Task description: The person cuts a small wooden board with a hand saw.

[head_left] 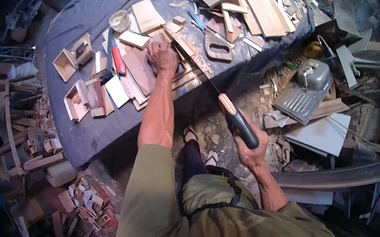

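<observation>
In the head view, my right hand (251, 145) is wrapped round the black and orange handle of a handsaw (240, 124). The thin blade runs up and left, over the table's front edge, beside my left hand. My left hand (162, 57) presses down with bent fingers on a piece of wood, mostly covered by the hand. A reddish-brown board (137, 70) lies just left of it, and narrow wood strips (183, 80) lie below. Right of the blade is a light wood strip (192, 53). Where the teeth meet the wood is hard to make out.
On the cloth-covered table (104, 139) lie a second handsaw (218, 46), a red-handled tool (119, 61), small open wooden boxes (76, 101) and a round container (119, 21). Boards (259, 7) pile up at the right. A metal sink (313, 75) and scraps cover the floor.
</observation>
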The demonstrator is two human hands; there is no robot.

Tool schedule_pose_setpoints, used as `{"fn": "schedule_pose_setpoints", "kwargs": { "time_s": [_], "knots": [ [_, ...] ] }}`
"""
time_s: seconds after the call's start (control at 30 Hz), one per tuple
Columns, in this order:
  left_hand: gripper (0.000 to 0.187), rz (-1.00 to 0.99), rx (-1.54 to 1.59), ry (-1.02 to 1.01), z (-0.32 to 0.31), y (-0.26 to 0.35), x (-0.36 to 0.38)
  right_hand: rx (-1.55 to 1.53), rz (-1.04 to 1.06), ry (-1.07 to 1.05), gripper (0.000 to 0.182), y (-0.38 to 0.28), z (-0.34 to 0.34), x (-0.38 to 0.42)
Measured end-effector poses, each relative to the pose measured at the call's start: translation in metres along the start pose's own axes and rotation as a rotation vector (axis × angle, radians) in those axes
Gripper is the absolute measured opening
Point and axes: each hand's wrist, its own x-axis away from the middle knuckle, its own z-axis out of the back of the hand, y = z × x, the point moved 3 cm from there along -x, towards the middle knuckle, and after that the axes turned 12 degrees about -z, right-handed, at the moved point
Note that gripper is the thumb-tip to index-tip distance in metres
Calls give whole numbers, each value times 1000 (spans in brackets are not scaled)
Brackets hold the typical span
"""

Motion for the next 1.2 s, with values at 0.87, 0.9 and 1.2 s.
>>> {"fn": "schedule_pose_setpoints", "kwargs": {
  "time_s": [0.87,0.9,1.2],
  "knots": [
    [16,44,25,27,6,9,10,19,-99,-6,64,13,19,42],
    [16,43,23,31,7,11,12,28,-74,5,63,14,25,48],
    [15,27,-14,13,6,6,2,-25,-59,16,63,5,-6,-6]
  ]
}}
